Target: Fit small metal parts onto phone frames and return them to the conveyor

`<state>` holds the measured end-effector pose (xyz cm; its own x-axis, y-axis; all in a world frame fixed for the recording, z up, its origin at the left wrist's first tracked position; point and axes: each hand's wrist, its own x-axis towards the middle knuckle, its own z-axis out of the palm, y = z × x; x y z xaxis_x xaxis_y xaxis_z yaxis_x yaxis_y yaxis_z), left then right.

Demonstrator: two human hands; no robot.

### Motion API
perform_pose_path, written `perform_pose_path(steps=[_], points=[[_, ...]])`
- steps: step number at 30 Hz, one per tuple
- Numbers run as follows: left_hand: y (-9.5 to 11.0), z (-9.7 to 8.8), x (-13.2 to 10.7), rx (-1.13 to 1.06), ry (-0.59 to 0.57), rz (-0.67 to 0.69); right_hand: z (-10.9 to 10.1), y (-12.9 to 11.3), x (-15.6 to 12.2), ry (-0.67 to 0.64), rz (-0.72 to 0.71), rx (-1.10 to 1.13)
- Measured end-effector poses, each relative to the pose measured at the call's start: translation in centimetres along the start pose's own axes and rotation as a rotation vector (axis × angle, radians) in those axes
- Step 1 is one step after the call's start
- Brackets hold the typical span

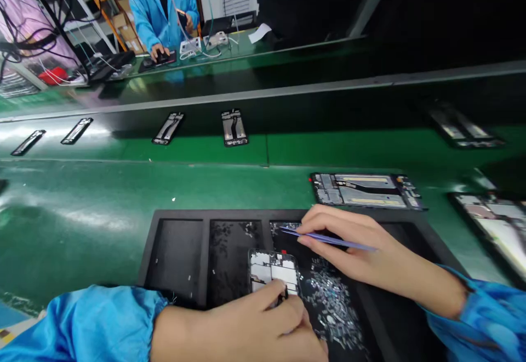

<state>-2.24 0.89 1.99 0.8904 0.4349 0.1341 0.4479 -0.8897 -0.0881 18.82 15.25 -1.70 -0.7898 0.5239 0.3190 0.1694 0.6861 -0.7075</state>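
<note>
My right hand (349, 241) pinches a pair of purple tweezers (324, 237), whose tips point left over the black compartment tray (283, 214). Below them, my left hand (275, 323) grips an opened phone (273, 266) with bare inner plates and a small red spot at its top edge. The fingers press on the phone's lower part and hide it. Beside the phone, a heap of tiny silvery parts (335, 307) lies in the tray. Smaller dark bits (222, 236) are scattered in the compartment to the left.
Another opened phone (370, 191) lies just behind the tray, and one more (493, 225) sits at the right. Several opened phones (234, 127) rest along the green strip (287, 148) farther back. Across the bench, a person in a blue coat (164, 11) handles dark objects.
</note>
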Motion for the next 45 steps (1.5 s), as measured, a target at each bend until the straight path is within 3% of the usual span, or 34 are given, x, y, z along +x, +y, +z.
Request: perform_pose_path(steps=[7, 12, 15, 18, 21, 22, 24, 26, 28, 39, 45], points=[[2.1, 2.7, -0.5, 0.117, 0.124, -0.097, 0.1, -0.9, 0.3, -0.026, -0.196, -0.178], [2.3, 3.1, -0.3, 0.128, 0.158, -0.104, 0.4, -2.7, 0.6, 0.009, -0.457, -0.467], [2.5, 3.3, -0.2, 0.118, 0.19, -0.129, 0.8, -3.2, 0.6, -0.015, -0.547, -0.526], [2.8, 3.4, -0.2, 0.134, 0.232, -0.178, 0.8, -2.9, 0.6, 0.099, -0.415, -0.489], [3.2, 3.2, -0.4, 0.139, 0.258, -0.198, 0.9, -3.0, 1.4, 0.371, -0.026, -0.333], [3.3, 3.2, -0.5, 0.133, 0.258, -0.2, 1.1, -3.3, 1.8, 0.399, 0.072, -0.251], [3.5, 3.1, -0.7, 0.113, 0.245, -0.197, 2.0, -4.0, 2.6, 0.308, 0.15, -0.086], [3.5, 3.0, -0.8, 0.092, 0.243, -0.209, 3.1, -4.6, 3.2, 0.145, 0.155, -0.001], [3.5, 3.1, -0.8, 0.065, 0.248, -0.209, 4.1, -4.8, 3.4, 0.064, 0.152, 0.019], [3.5, 3.5, -0.8, 0.028, 0.304, -0.239, 4.8, -4.3, 2.4, 0.104, 0.071, -0.122], [3.5, 3.6, -0.8, 0.025, 0.269, -0.219, 4.5, -4.5, 2.9, 0.076, 0.05, -0.174]])
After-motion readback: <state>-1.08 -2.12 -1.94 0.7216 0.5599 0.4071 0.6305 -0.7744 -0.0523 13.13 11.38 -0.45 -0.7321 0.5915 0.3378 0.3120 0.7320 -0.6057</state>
